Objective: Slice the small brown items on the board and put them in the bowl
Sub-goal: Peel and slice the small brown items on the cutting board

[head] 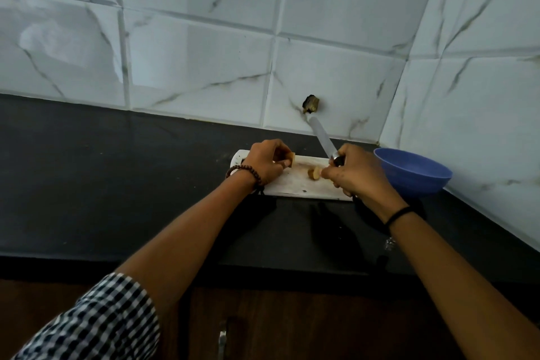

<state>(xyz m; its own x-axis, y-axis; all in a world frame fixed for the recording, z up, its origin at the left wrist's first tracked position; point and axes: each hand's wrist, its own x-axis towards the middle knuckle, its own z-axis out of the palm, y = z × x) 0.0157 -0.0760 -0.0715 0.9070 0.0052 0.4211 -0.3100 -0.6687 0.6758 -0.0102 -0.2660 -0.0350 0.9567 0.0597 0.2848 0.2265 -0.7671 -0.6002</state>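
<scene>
A white cutting board lies on the black counter near the wall. My left hand holds a small brown piece over the board's far edge. A second brown piece lies on the board, touching the fingertips of my right hand. That hand grips the handle of a knife, whose blade points up and away toward the wall. A blue bowl stands just right of the board, in the corner.
The black counter stretches left of the board. Tiled walls close in behind and on the right, with a dark fitting on the back wall. A wooden cabinet front with a metal handle lies below the counter edge.
</scene>
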